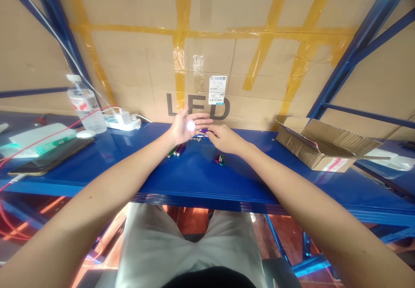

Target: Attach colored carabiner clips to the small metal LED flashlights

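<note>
My left hand (185, 125) is raised over the blue shelf (207, 180), palm turned up and fingers spread, with a bright white spot of light on the palm. My right hand (223, 138) pinches a small purple flashlight (203, 131) that points at that palm. Beneath the left hand lie a few more small flashlights (177, 150), green and purple. A pink and green carabiner clip (219, 159) rests on the shelf just in front of my right hand.
A plastic water bottle (84, 103) and a white power strip (125, 121) stand at the back left. A phone (48, 157) lies at the left. An open cardboard box (319, 146) sits at the right. Taped cardboard (201, 42) marked LED forms the back wall.
</note>
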